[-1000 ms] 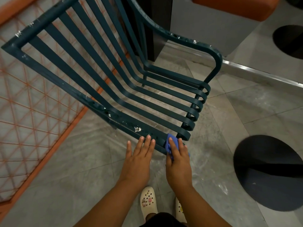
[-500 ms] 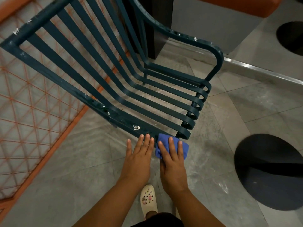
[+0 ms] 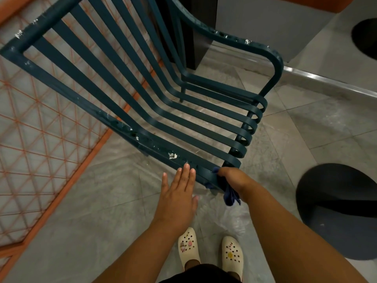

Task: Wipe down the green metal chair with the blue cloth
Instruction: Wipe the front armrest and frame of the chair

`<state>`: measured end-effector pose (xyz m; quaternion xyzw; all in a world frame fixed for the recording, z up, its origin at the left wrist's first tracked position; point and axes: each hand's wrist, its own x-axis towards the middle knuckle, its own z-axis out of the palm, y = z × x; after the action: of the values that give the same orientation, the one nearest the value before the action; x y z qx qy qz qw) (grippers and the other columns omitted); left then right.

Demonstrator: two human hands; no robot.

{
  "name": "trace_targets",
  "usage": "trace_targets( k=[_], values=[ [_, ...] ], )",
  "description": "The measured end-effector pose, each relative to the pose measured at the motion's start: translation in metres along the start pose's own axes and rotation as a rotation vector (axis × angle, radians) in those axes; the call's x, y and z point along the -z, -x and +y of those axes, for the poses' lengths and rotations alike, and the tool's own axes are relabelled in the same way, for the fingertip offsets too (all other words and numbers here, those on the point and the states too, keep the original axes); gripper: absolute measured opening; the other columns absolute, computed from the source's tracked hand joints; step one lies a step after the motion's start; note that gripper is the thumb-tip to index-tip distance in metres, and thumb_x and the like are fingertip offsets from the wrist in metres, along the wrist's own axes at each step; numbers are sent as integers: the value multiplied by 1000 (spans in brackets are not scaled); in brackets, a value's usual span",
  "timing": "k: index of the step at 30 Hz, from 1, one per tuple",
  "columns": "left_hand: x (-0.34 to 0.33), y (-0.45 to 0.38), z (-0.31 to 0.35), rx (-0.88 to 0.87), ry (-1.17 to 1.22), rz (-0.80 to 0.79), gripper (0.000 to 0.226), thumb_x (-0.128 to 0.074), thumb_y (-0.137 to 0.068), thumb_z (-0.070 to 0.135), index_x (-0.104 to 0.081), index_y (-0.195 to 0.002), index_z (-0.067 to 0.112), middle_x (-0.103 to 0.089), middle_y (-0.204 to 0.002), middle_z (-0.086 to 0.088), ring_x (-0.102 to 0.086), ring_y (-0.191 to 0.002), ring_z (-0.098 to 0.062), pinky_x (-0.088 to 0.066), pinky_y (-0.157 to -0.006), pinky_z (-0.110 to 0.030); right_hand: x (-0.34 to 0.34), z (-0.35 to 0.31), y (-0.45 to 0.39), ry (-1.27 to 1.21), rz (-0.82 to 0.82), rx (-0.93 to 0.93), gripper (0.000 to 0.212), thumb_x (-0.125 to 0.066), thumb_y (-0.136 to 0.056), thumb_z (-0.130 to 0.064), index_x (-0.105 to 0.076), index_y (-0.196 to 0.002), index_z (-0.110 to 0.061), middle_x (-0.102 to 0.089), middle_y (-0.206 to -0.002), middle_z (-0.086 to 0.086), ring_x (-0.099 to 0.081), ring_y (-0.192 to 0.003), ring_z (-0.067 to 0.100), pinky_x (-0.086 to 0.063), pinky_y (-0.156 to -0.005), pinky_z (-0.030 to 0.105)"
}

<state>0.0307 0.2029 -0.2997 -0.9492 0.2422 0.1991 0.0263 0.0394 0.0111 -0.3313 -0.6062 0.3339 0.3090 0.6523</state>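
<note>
The dark green metal chair (image 3: 155, 107) with slatted seat and back fills the upper middle of the view; white specks dot its near armrest. My right hand (image 3: 232, 177) is curled around the front end of that near armrest, gripping the blue cloth (image 3: 231, 196), whose loose end hangs below the rail. My left hand (image 3: 177, 193) is flat with fingers apart, its fingertips touching the same armrest just left of the right hand. It holds nothing.
An orange wire-mesh panel (image 3: 38, 139) lies on the grey tiled floor to the left of the chair. A black round table base (image 3: 338, 209) stands on the right, another (image 3: 365, 37) at the far right. A grey wall and metal floor strip (image 3: 326, 82) run behind.
My right hand has shifted from pressing the cloth flat on the armrest's end to wrapping around the rail, cloth now hanging below. The left hand stayed at the armrest.
</note>
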Motion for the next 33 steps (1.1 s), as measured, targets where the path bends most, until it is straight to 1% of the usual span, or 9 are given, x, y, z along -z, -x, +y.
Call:
trace_targets(
  k=[4,6,10,13,16,20,24,29,33],
  values=[
    [-1,1,-1,-11,55,-36,76,24,-78,64,29,-142,24,39,-147,4,30,-138,-16,26,-109,-46,-2,8,-2,108,108,-132,21,-50,-91,-32,-63,-101,-19,-56,-99,16,-49,-76,26,-38,-61,32],
    [-2,1,-2,5,79,-49,75,23,-78,62,29,-142,25,38,-148,4,29,-140,-17,22,-110,-47,-7,7,-3,170,157,-174,29,-48,-93,-39,-59,-109,-18,-56,-96,17,-50,-73,27,-38,-57,31],
    [-6,-1,-1,39,91,-54,69,1,-94,57,-3,-151,18,3,-159,-4,-8,-146,-23,-8,-113,-52,-15,24,18,16,223,129,30,-37,-101,-32,-66,-106,-28,-64,-83,9,-58,-69,25,-44,-61,30],
    [-8,-2,-2,8,96,-57,75,18,-77,59,27,-143,23,36,-149,2,22,-142,-19,12,-114,-48,-15,41,23,-145,233,76,30,-35,-99,-36,-62,-112,-30,-66,-77,26,-56,-57,31,-38,-48,30],
    [-3,-2,-3,-5,79,-48,74,19,-76,58,30,-141,24,39,-147,4,27,-141,-18,15,-113,-47,-14,36,0,-127,186,-101,32,-36,-95,-38,-56,-113,-21,-64,-88,35,-58,-60,34,-38,-47,29],
    [-5,-2,-2,22,61,-62,69,-23,-90,53,-26,-148,15,-22,-156,-8,-30,-140,-23,-24,-108,-52,-19,20,-1,146,344,31,27,-36,-99,-31,-60,-105,-19,-63,-83,15,-57,-61,22,-40,-51,28],
    [-6,-2,-4,-8,59,-46,69,-15,-92,54,-9,-150,17,-3,-158,-5,-10,-145,-24,-6,-112,-51,-23,38,14,-307,307,51,22,-46,-95,-31,-66,-101,-23,-65,-90,29,-57,-59,29,-41,-49,30],
    [3,-3,-6,-33,72,-57,70,12,-81,56,24,-142,24,30,-150,3,27,-139,-19,21,-109,-46,-35,54,-7,-1313,370,-130,29,-46,-94,-6,-55,-121,-10,-54,-120,24,-58,-103,46,-49,-89,59],
    [9,-2,-6,-30,64,-42,71,16,-77,55,26,-140,25,30,-150,4,26,-140,-18,20,-111,-48,-57,57,-2,-1551,455,-122,37,-34,-99,-6,-50,-131,-11,-54,-130,19,-54,-116,36,-39,-106,50]
  ],
)
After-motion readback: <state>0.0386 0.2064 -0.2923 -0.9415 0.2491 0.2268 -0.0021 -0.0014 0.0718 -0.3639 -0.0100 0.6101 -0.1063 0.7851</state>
